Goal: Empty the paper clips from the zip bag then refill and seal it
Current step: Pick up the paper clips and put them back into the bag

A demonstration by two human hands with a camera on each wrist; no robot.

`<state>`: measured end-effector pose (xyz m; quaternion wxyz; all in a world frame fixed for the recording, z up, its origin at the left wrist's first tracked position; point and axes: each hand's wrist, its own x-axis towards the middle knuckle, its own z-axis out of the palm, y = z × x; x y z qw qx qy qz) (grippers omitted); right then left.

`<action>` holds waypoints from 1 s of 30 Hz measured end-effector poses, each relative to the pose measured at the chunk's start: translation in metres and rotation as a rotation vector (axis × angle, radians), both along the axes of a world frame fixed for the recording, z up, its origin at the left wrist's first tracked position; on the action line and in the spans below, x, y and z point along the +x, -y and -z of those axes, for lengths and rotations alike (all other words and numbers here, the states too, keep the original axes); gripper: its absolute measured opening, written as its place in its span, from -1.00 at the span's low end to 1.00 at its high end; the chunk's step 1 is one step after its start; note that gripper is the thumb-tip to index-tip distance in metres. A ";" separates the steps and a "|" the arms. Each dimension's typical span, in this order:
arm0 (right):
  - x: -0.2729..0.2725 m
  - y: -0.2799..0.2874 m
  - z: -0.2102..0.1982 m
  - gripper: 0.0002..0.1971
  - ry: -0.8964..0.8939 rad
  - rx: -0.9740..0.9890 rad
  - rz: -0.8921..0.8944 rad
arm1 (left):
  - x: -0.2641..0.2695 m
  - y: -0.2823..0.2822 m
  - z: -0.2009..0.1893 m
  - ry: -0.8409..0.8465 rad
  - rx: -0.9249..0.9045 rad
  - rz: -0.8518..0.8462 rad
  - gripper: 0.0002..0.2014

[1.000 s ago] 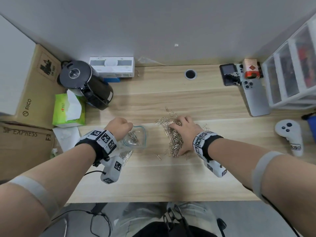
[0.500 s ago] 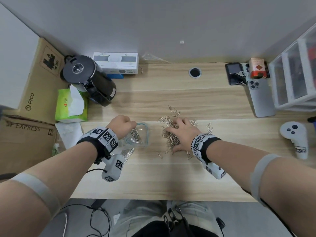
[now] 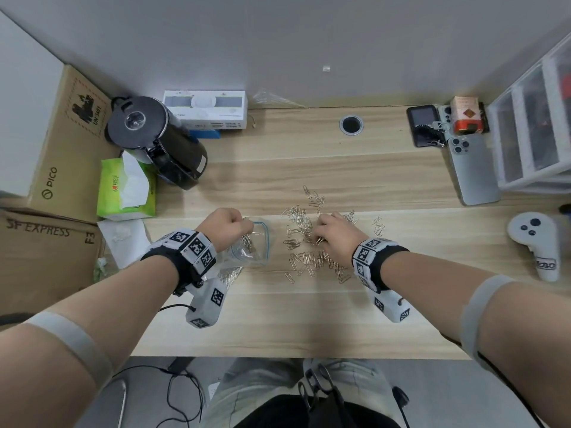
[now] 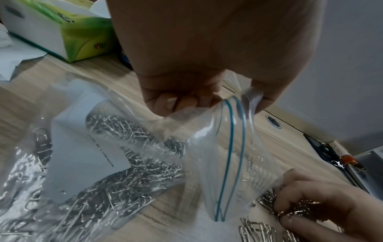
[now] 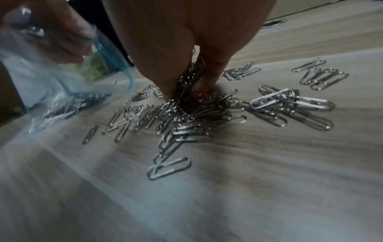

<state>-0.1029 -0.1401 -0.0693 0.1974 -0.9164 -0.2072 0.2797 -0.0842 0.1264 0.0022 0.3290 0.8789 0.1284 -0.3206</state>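
A clear zip bag (image 3: 251,247) (image 4: 211,147) (image 5: 51,78) with a blue seal line lies on the desk, its mouth held up and agape. My left hand (image 3: 221,225) (image 4: 199,91) pinches its top edge. Many silver paper clips lie inside the bag (image 4: 128,163), around a white card. Loose paper clips (image 3: 304,245) (image 5: 186,114) are scattered on the wood right of the bag. My right hand (image 3: 332,236) (image 5: 182,81) (image 4: 311,212) is down in that pile, fingers and thumb closed round a bunch of clips.
A black kettle (image 3: 154,137), a green tissue box (image 3: 126,189) and cardboard boxes (image 3: 61,143) stand at the left. A white carton (image 3: 205,111) sits at the back. Phones (image 3: 472,168), a white controller (image 3: 537,242) and plastic drawers (image 3: 534,125) are at the right.
My right hand has gone from lying over the pile to gathering clips between its fingers. The pile is more spread out. The left hand still holds the bag's mouth up.
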 end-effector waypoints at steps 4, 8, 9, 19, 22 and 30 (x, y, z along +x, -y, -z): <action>0.006 0.002 -0.006 -0.79 -0.078 0.079 0.152 | 0.000 0.005 -0.004 -0.019 -0.033 -0.002 -0.80; 0.014 -0.006 -0.022 -0.94 -0.124 0.183 0.337 | 0.002 0.012 -0.009 -0.012 -0.085 -0.033 -0.82; 0.016 -0.010 -0.028 -0.95 -0.150 0.210 0.369 | 0.003 0.013 -0.009 -0.012 -0.092 -0.042 -0.81; 0.006 -0.108 -0.058 -0.90 -0.374 0.401 0.459 | 0.006 0.014 -0.009 0.042 -0.093 -0.072 -0.76; -0.002 -0.121 -0.060 -0.83 -0.436 0.346 0.308 | 0.007 0.007 -0.008 0.058 -0.038 -0.043 -0.78; 0.041 -0.064 -0.062 -0.75 -0.052 0.216 0.430 | 0.012 -0.016 -0.016 0.080 0.098 -0.112 -0.81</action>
